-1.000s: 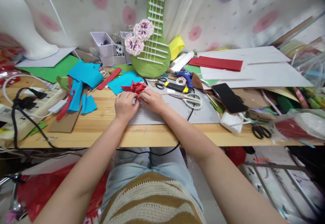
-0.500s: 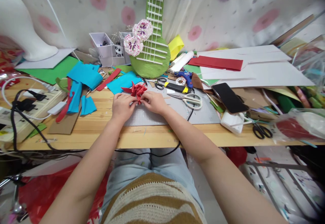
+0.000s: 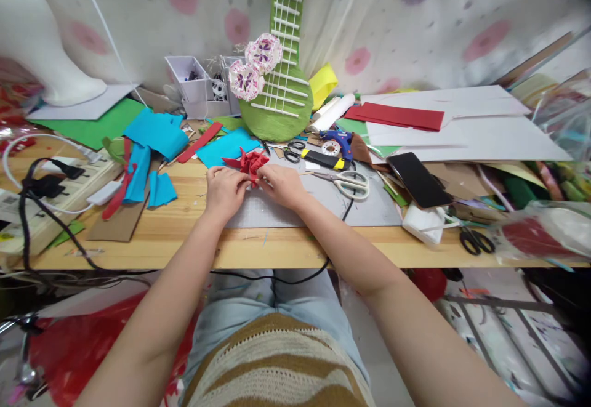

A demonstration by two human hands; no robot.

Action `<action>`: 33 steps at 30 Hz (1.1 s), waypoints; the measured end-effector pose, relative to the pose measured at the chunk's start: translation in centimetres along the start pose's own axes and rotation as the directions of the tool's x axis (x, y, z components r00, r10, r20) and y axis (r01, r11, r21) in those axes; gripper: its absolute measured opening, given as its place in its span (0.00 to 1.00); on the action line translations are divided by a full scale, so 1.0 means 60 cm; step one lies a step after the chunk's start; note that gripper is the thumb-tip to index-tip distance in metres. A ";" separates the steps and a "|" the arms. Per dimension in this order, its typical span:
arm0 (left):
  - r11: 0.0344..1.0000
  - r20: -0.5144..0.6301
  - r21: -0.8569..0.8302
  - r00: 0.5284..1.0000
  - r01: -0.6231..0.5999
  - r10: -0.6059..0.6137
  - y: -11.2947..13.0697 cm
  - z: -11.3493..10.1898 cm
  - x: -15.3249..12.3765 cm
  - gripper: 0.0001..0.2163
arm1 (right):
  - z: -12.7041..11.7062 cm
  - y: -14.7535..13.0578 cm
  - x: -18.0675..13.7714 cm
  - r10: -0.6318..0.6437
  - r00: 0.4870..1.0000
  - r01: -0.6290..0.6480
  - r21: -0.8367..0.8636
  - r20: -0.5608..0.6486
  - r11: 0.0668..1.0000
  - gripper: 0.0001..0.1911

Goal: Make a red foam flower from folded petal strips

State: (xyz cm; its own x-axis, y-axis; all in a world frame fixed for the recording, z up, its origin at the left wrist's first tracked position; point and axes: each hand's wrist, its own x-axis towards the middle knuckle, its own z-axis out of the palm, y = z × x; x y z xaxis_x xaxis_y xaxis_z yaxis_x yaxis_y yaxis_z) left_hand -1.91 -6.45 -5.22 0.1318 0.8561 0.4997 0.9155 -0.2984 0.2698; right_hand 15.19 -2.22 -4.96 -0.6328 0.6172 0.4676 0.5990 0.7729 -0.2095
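Between my two hands is a red paper flower [image 3: 252,162], its pointed petals spreading up and to the left. My left hand [image 3: 226,190] is closed at its near left side, fingertips pinching the lower edge. From the right, my right hand [image 3: 281,184] grips the same flower with thumb and fingers pressed together. Both hands rest low over a grey cutting mat [image 3: 295,210]. Just right of my right hand lie white-handled scissors [image 3: 351,184] and a black-and-yellow utility knife [image 3: 324,159]. My fingers hide the flower's underside.
A green paper-covered guitar shape [image 3: 277,117] stands behind. Blue crepe paper pieces [image 3: 157,136] and a power strip [image 3: 69,194] are on the left. A blue glue gun [image 3: 339,141], a phone [image 3: 418,179] and black-handled scissors [image 3: 476,241] lie to the right. A black cable crosses the table's front edge.
The whole view has shifted slightly. Both hands stay on the red flower, with only small changes in the fingers.
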 end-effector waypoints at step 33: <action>0.998 -0.067 0.048 0.997 -0.044 0.047 0.005 -0.004 0.001 0.01 | 0.015 0.002 0.002 -0.032 0.998 0.037 -0.087 0.061 0.996 0.12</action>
State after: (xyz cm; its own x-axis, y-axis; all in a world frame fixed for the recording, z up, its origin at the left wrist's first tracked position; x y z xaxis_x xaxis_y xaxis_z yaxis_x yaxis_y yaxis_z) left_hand -1.73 -6.56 -4.94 0.1486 0.8109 0.5661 0.9261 -0.3149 0.2079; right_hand 14.74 -1.90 -5.69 -0.6802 0.6001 0.4209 0.6154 0.7795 -0.1168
